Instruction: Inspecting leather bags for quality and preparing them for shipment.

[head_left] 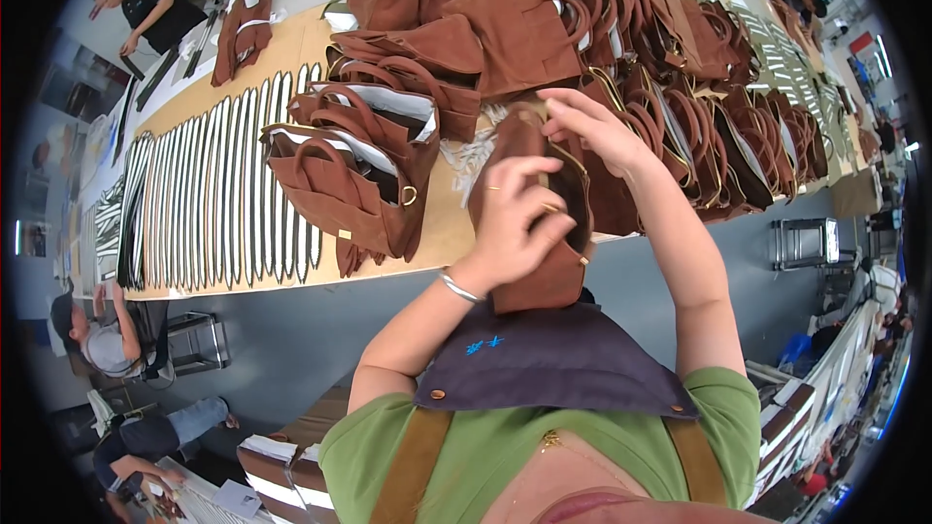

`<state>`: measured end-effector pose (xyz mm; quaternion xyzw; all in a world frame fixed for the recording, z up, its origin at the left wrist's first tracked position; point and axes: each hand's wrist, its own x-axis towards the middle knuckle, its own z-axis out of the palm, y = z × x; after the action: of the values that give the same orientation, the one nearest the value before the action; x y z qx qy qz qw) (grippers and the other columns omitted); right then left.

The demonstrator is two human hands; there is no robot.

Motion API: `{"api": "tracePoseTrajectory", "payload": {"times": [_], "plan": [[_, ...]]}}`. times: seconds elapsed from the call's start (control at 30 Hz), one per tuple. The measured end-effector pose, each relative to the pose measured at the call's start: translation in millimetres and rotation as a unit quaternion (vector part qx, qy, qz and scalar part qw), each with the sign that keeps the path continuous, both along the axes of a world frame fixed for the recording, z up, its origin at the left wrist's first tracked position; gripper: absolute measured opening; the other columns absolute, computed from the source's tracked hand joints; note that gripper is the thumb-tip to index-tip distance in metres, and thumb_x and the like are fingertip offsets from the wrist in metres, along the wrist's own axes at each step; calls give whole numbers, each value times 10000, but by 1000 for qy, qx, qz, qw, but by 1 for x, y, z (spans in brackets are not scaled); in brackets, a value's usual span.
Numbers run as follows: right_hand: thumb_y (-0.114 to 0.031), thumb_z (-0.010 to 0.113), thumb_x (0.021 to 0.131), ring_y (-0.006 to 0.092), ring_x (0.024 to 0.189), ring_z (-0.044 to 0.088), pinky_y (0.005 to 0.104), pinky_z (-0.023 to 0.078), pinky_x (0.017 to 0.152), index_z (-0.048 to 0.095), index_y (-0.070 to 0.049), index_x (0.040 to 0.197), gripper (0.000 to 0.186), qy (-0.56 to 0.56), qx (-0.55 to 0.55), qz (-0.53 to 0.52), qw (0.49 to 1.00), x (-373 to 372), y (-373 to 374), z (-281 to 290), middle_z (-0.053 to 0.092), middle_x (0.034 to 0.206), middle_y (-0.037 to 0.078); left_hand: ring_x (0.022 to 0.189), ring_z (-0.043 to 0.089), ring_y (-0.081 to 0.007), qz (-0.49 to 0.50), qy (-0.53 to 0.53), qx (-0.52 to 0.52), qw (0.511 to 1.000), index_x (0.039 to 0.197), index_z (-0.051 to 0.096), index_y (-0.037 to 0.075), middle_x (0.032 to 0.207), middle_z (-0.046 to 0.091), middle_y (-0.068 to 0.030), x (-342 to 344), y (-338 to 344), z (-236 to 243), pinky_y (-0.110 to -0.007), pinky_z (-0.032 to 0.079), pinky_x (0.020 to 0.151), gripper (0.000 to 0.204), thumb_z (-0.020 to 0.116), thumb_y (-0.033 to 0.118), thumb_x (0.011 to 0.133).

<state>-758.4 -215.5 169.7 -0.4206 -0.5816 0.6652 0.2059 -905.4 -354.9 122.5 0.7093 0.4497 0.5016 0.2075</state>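
A brown suede handbag (544,283) stands at the table's near edge against my apron, its zip-edged mouth partly open and its inside dark. Over the left side of that mouth, my left hand (519,218) is closed, its fingers curled and slightly blurred. Whatever it may grip is hidden. At the bag's far end, my right hand (590,128) pinches the rim between thumb and fingers. Just left of it stands another brown handbag (335,196) with upright handles, a gold ring and a pale lining.
Many similar brown bags (519,29) crowd the table behind and to the right. Dark straps with white faces (228,189) lie in a row at left on brown board (291,44). Co-workers, including one person (150,2) at the far left, are around. A stool (806,243) stands at right.
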Motion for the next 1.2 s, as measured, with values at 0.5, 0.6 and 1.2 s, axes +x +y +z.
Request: {"api": "tracePoseTrajectory", "payload": {"times": [0.5,0.6,1.2], "plan": [[101,525,669,211,1114,562,456,249,1067,694,-173,796,346,3,596,250,763,11,-25,51,666,1093,-5,1183,461,-288,255,-102,17,961,1277,490,28,1333,421,-166,-61,-63,31,-400,386,1003,526,687,120,798],[78,593,704,223,1173,544,466,280,1061,652,-151,683,237,-43,618,224,752,5,-17,6,652,1138,-28,986,568,-235,173,-57,-142,973,1240,537,75,1172,554,-110,-44,-49,-9,-337,480,828,459,678,59,804],[186,437,687,244,928,601,319,471,817,529,-26,693,231,-114,404,72,905,69,1,-37,649,1009,106,788,555,-249,252,-16,-152,956,909,704,96,890,510,-97,-37,-52,-47,-330,469,697,304,483,-82,800]]}}
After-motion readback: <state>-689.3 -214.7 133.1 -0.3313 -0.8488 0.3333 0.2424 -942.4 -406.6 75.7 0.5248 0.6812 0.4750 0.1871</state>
